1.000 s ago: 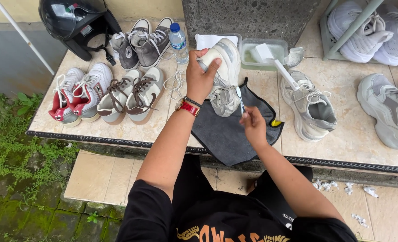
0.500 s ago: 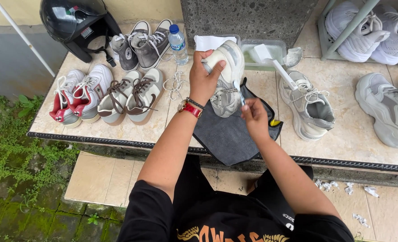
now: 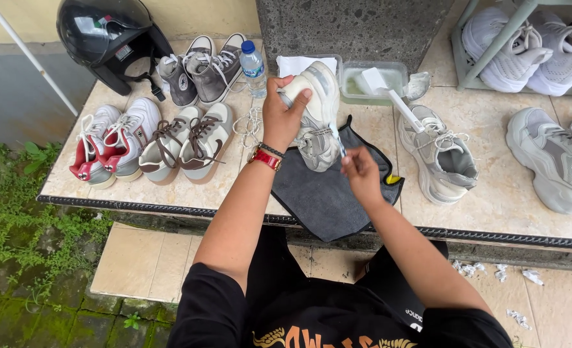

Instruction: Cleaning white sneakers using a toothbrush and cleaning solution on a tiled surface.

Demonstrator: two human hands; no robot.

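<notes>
Sneaker (image 3: 317, 109), a grey-and-cream one, sits in your left hand (image 3: 285, 115), lifted off the worktop (image 3: 511, 200) and tilted toe-up above the dark cloth (image 3: 328, 193). That hand is closed round its sole and heel, thumb laid across the side. Your right hand (image 3: 360, 173) is pinched shut on a small brush (image 3: 337, 143), of which only the light handle shows; its tip looks to touch the lower side of the sneaker near the laces.

You seem to be mid-scrub on the upper, working a small spot with the shoe held clear of the cloth. Going on calls for a firm left grip so the shoe does not twist under the brush, and short strokes, since the tip is close to your own fingers.

Behind the sneaker stands a clear tub (image 3: 373, 80) of pale liquid with a larger white brush (image 3: 389, 96) leaning in it, within reach of your right hand. Its likely mate (image 3: 437, 154) rests just right of the cloth. Left of you lie more pairs, a water bottle (image 3: 253, 67) and a black helmet (image 3: 105, 35).
</notes>
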